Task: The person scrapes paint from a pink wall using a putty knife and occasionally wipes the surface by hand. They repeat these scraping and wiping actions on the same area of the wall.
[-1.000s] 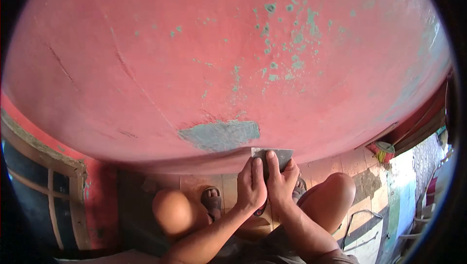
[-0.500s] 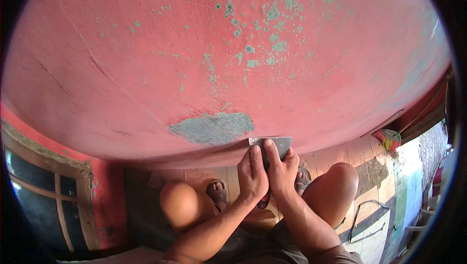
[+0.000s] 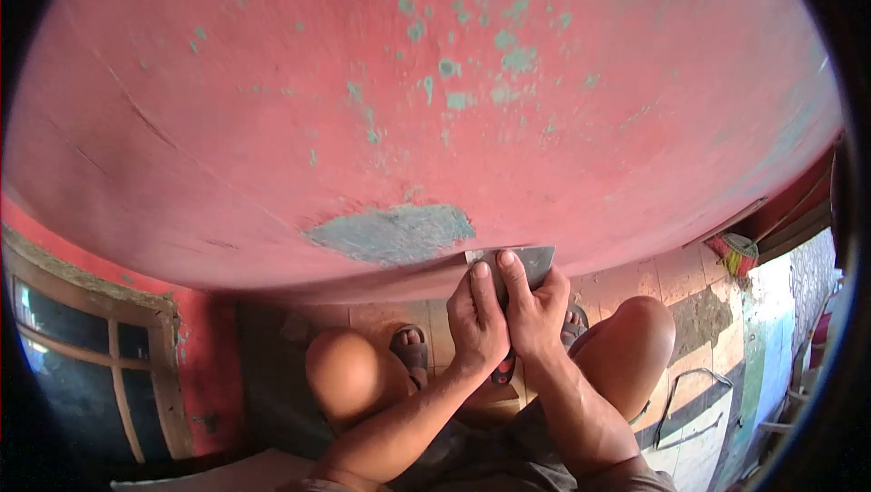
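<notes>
A flat metal scraper (image 3: 531, 263) has its wide blade pressed against the lower part of a red painted wall (image 3: 272, 102). My left hand (image 3: 474, 321) and my right hand (image 3: 535, 315) grip it together, fingers laid on the blade, the red handle showing below my palms. Just left of the blade is a bare grey-green patch (image 3: 390, 231) where the paint is off. Small green flecks dot the wall higher up.
My bare knees (image 3: 349, 370) flank my arms and sandalled feet (image 3: 410, 349) rest on the tiled floor (image 3: 662, 279). A window frame (image 3: 100, 347) stands at the lower left. A small broom (image 3: 737, 252) lies at the wall's foot on the right.
Both hands and the scraper have slid upward along the wall toward the bare patch's right edge. The view has tilted, so the wall's green flecks sit higher.
</notes>
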Demonstrator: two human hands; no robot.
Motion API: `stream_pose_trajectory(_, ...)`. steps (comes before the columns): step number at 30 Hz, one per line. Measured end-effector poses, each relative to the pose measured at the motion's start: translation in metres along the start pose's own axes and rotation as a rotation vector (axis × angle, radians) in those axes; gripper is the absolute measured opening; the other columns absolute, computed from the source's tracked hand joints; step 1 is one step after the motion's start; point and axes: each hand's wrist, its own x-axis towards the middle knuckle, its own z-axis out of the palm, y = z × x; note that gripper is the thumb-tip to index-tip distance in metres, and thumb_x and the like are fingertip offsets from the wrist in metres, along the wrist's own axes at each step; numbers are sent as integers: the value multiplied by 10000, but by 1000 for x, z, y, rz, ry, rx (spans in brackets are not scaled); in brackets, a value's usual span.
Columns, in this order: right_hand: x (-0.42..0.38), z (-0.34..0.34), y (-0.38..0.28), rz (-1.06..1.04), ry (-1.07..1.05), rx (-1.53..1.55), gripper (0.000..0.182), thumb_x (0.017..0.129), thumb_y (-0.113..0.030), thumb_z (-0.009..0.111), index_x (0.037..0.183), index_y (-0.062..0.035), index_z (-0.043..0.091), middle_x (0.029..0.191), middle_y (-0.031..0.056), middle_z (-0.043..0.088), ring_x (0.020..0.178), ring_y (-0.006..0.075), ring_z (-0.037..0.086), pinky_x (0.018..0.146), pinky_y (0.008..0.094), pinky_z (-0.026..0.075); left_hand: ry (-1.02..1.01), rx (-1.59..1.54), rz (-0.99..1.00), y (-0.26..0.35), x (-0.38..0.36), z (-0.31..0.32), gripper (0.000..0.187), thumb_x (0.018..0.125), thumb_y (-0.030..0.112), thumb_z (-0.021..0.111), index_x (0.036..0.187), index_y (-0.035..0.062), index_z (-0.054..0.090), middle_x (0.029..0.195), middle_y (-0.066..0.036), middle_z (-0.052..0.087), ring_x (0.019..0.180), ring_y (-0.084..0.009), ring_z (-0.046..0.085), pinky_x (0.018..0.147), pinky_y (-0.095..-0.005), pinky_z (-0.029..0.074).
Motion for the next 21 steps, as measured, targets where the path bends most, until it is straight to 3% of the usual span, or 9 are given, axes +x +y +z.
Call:
stream_pose_trajectory(6, 1, -1, -12, -42, 11, -162, 271, 955, -207, 682, 890, 56, 665, 794, 37, 688, 746, 69, 568, 657, 267, 493, 28, -12, 20, -1, 3, 6, 419, 1077, 296, 397, 968, -43, 618, 844, -140, 666, 802, -198, 633, 698, -370, 492)
stream_pose_trajectory(8, -4, -1, -4, -16, 8, -26, 262, 953, -197, 683, 911, 60, 670, 810, 37, 693, 746, 71, 571, 662, 269, 495, -17, 5, -37, -1, 1, 0, 421, 1077, 297, 395, 972, -43, 619, 846, -139, 667, 804, -195, 631, 706, -367, 495)
stream_pose_trajectory(14, 2, 4, 4, -122, 23, -29, 229, 946, -167, 684, 907, 58, 666, 811, 41, 696, 744, 72, 574, 664, 268, 496, -4, -3, 121, -9, 6, -2, 397, 1069, 269, 391, 988, -38, 630, 853, -161, 672, 799, -220, 644, 694, -366, 498)
stream_pose_trajectory(16, 7, 10, -14, -145, 25, 31, 224, 946, -165, 681, 891, 51, 659, 798, 37, 690, 744, 76, 575, 660, 272, 496, -86, -13, 141, 18, 15, -10, 386, 1070, 279, 375, 939, -20, 580, 833, -142, 629, 790, -234, 615, 683, -375, 478)
stream_pose_trajectory(21, -4, 6, 4, -56, 37, -14, 239, 945, -178, 693, 908, 55, 652, 812, 31, 687, 746, 75, 569, 663, 267, 492, -46, 52, 22, -15, 0, -8, 443, 1072, 327, 392, 1013, -55, 608, 888, -162, 654, 855, -204, 614, 742, -359, 489)
